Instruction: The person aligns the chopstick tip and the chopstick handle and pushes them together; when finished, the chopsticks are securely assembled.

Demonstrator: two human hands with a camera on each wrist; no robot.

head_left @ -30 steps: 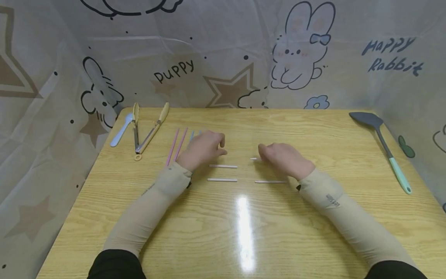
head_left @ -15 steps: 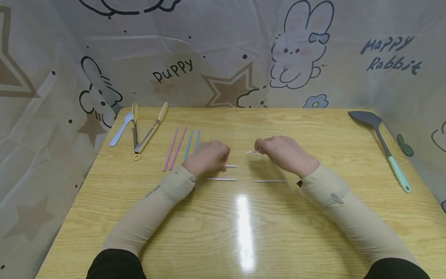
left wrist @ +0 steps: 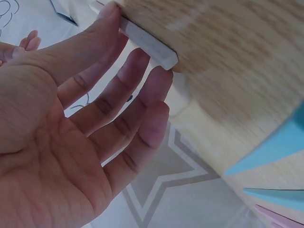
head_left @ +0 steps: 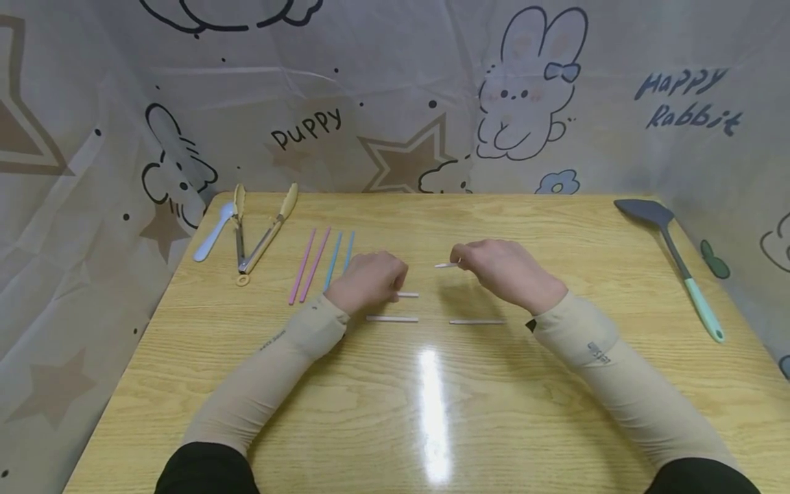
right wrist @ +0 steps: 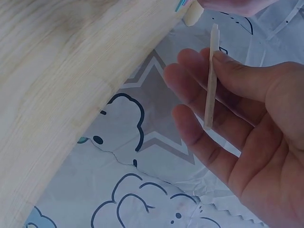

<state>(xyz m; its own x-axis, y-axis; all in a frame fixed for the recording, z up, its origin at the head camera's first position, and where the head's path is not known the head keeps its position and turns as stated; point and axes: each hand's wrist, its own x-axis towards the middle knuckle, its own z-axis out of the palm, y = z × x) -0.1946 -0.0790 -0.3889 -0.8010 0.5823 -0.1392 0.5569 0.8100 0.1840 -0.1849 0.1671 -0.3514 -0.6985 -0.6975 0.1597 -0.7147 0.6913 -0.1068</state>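
Observation:
My left hand (head_left: 370, 280) is low over the middle of the table, its thumb and fingertips closed around a short white stick (left wrist: 147, 42) with flat sides. In the head view only that stick's right end shows past the fingers. My right hand (head_left: 509, 274), raised above the table, pinches another white stick (right wrist: 211, 85) between thumb and forefinger; its tip points left in the head view. Two more white sticks lie nearer to me: a left one (head_left: 392, 319) in front of my left hand and a right one (head_left: 476, 322) below my right hand.
Two pink sticks (head_left: 313, 267) and two blue sticks (head_left: 333, 259) lie left of my left hand. Beyond them are splayed tongs (head_left: 265, 243) and a pale blue spoon (head_left: 211, 237). A dark turner (head_left: 679, 254) with a mint handle lies along the table's right edge.
My left hand has come down onto the white stick on the table. The right hand has lifted its white stick slightly up and away, and its tip has shifted a little left.

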